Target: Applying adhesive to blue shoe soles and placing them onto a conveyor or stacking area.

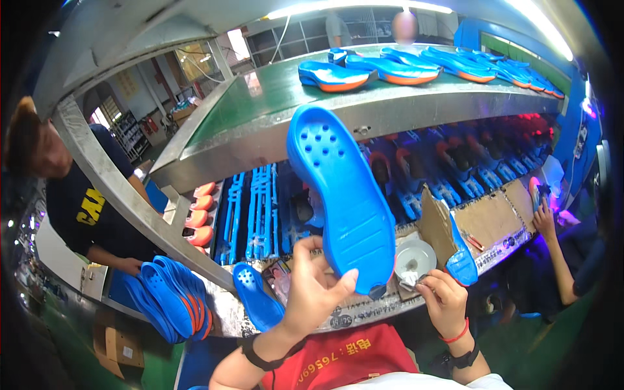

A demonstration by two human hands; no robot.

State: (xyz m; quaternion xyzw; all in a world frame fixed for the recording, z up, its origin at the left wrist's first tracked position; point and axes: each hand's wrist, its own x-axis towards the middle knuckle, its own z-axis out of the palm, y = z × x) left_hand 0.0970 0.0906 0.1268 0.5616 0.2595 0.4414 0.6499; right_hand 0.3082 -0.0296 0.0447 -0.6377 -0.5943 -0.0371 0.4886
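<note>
1. A blue shoe sole (348, 201) is held up in front of the bench (224, 318) by the left hand (318, 286), its perforated end uppermost.
2. The left grip is closed on the sole's lower end — the thumb is pressed to the facing surface, and the fingers are bent around the side edge.
3. The right hand (445, 296) is held at the near side of a white bowl (421, 252), its fingers curled toward the thumb; whether anything is pinched in that grip cannot be told.
4. On the bench, a perforated blue sole (255, 300) is laid left of the left hand.
5. Right of the bowl, a piece of cardboard (435, 224) is propped.
6. At the far left, a stack of soles (170, 296) is touched by a co-worker's hand (132, 266).
</note>
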